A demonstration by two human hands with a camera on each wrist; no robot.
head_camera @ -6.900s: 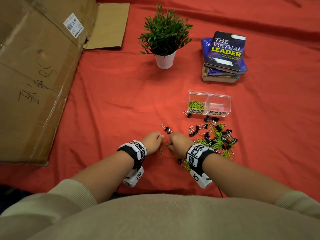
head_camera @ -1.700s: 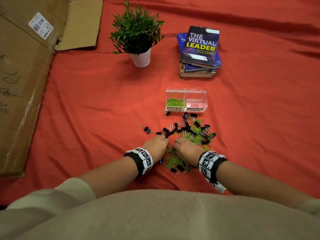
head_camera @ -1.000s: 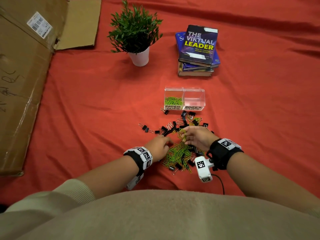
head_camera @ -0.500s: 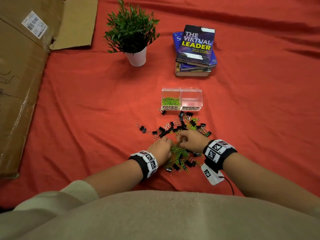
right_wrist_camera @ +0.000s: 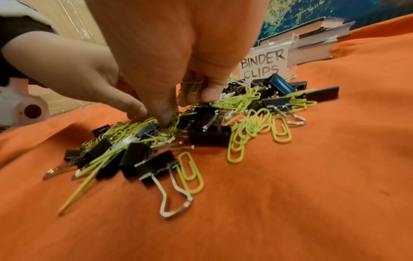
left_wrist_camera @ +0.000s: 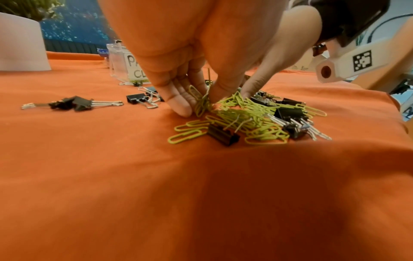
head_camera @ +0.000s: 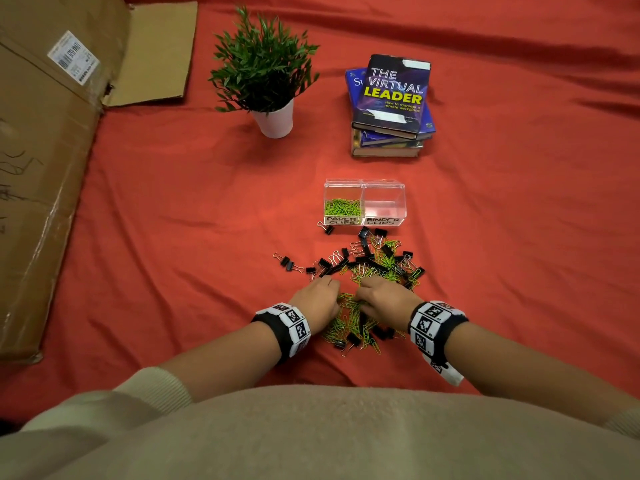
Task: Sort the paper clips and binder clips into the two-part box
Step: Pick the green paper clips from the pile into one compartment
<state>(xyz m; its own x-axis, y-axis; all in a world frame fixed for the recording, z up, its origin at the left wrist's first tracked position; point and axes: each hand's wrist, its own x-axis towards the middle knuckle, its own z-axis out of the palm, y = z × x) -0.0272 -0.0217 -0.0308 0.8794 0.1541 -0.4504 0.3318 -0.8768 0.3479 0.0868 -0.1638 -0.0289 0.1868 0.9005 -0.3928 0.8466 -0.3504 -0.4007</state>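
A mixed pile (head_camera: 375,263) of green paper clips and black binder clips lies on the red cloth in front of the clear two-part box (head_camera: 401,202). Its left part, labelled PAPER CLIPS, holds green paper clips (head_camera: 343,206). The right part, labelled BINDER CLIPS (right_wrist_camera: 263,67), looks empty. Both hands are down in the near end of the pile, side by side. My left hand (left_wrist_camera: 196,104) pinches a few green paper clips (left_wrist_camera: 201,101) between thumb and fingers. My right hand (right_wrist_camera: 185,106) has curled fingers around green paper clips (right_wrist_camera: 192,86), its thumb pressed into the pile.
A potted plant (head_camera: 266,74) and a stack of books (head_camera: 391,109) stand behind the box. A large cardboard box (head_camera: 41,150) lies along the left. A lone binder clip (head_camera: 287,263) lies left of the pile, and several more (right_wrist_camera: 156,167) sit by my right wrist.
The right hand has drawn back from the far part of the pile to the near part, beside the left hand. The left hand has stayed on the green paper clips.
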